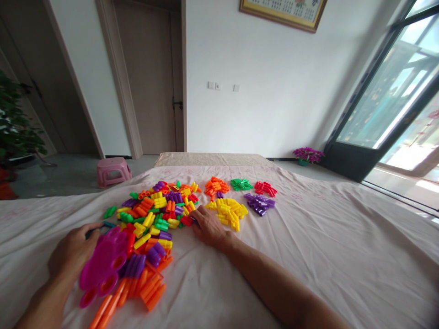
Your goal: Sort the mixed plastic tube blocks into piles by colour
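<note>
My left hand is at the left edge of a mixed heap of plastic building pieces, its fingers curled around a dark teal piece. Right beside it lies a magenta paw-shaped plastic piece with round openings. My right hand reaches to the heap's right edge, palm down. Its fingertips close on a small purple piece, mostly hidden by the fingers, next to a red piece. Just beyond this hand sits a pile of yellow pieces.
Single-colour piles of orange, green, red and purple pieces lie farther back. Long orange pieces lie in front. A wrinkled pale cloth covers the surface. A pink stool stands beyond it.
</note>
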The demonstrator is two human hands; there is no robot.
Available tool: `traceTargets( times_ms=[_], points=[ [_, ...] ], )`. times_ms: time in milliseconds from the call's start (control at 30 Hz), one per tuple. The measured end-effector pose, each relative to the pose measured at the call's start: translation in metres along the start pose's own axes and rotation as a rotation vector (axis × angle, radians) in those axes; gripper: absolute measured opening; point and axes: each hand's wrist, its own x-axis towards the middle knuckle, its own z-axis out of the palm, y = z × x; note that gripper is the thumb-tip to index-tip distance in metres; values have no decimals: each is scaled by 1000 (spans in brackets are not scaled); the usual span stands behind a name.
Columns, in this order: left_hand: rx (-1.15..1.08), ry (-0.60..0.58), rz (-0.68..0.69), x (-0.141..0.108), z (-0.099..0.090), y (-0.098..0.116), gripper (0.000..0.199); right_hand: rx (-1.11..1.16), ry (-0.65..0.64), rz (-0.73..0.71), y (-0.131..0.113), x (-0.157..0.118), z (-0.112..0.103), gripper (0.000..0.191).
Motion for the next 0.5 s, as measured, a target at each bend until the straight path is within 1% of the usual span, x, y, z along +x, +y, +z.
traceTargets(
  times_ms=[100, 267, 500],
  points=[
    [3, -8, -4, -3, -2, 3, 52, -13, 7, 10, 0, 1, 0, 22],
    [14, -18, -16, -1, -2, 3, 51, 40, 19, 71, 5, 3, 3, 13],
    [5, -25, -16, 4, 2, -2, 53, -30, 4, 121, 6, 1, 5, 14]
  ],
)
